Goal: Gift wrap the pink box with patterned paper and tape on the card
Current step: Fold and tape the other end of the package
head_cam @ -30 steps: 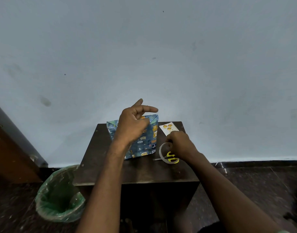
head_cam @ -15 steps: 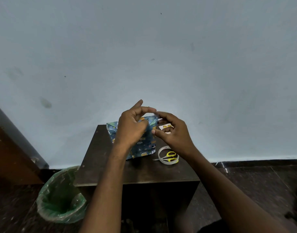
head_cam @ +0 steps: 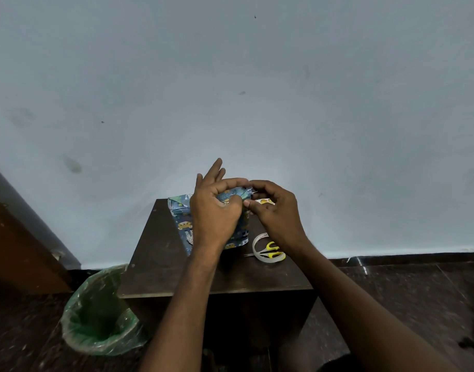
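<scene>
While the wrapped box [head_cam: 182,214] stands on the dark table [head_cam: 160,267], left hand [head_cam: 217,210] covers its near face, thumb and forefinger pinching the top right corner, right hand [head_cam: 276,210] pinching beside it; tape roll [head_cam: 257,244] and scissors [head_cam: 270,251] lie just right.

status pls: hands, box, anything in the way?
Left hand pinching wrapped box top corner; right hand pinching tape piece there. Card untaped. Scissors aside, nothing blocking.
</scene>
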